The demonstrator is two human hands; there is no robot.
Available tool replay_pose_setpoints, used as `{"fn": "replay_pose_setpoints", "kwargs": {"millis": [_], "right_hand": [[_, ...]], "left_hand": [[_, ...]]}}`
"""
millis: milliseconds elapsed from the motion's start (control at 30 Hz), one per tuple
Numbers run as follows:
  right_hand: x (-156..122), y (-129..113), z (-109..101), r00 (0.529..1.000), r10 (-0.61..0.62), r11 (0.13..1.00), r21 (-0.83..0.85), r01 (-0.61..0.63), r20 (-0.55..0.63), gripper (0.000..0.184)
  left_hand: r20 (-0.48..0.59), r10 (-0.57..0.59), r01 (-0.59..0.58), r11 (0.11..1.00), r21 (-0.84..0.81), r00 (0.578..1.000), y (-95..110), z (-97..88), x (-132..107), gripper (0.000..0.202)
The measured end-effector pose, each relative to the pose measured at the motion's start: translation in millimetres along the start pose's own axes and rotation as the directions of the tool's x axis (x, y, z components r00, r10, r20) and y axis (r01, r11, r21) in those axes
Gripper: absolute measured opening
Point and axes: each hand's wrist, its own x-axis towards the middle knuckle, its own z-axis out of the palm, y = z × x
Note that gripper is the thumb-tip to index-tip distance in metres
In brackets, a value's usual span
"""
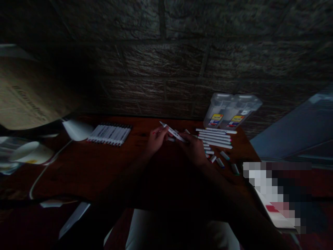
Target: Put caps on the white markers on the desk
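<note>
Both hands are above the middle of the wooden table, closed around one white marker (172, 131) that slants between them. My left hand (156, 139) pinches its upper left part, where a narrow tip sticks out past the fingers. At the lower right end, my right hand (194, 147) grips the barrel. A small red patch shows by the left fingers; I cannot tell what it is. Beside my right hand lies a row of white markers (215, 139), partly hidden by it. Several loose caps (220, 163) are scattered just below that row.
A neat row of dark-ended markers (110, 134) lies at the left. Two clear plastic cases (232, 110) stand at the back right against the brick wall (166, 62). Paper cups (32, 152), a cable (39, 178) and a brown paper bag (33, 93) occupy the far left.
</note>
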Motion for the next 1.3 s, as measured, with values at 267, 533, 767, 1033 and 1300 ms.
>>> {"fn": "replay_pose_setpoints", "kwargs": {"millis": [267,533,767,1033,1300], "right_hand": [[0,-3,2,1.0,0.024,1.0,-0.001,-0.024,0.007,0.027],[0,-3,3,0.999,-0.047,0.998,-0.039,0.047,0.012,0.03],[13,-10,-11,0.996,0.077,0.986,-0.145,-0.082,-0.042,0.032],[-8,0,-19,0.99,0.048,0.958,-0.273,-0.084,-0.136,0.03],[-21,-2,-1,0.987,-0.016,0.955,-0.295,-0.034,-0.163,0.03]], "left_hand": [[0.061,-0.086,0.094,0.985,-0.144,0.994,3,0.0,4,0.06],[0.099,-0.002,0.002,1.0,0.007,0.995,-7,2.9,0,0.079],[0.247,0.151,-0.288,0.556,0.779,0.957,-3,-23.0,35,0.084],[0.109,0.277,-0.156,0.153,0.976,0.955,6,-29.1,21,0.061],[0.2,0.281,-0.249,0.152,0.956,0.939,-6,-35.6,-18,0.041]]}}
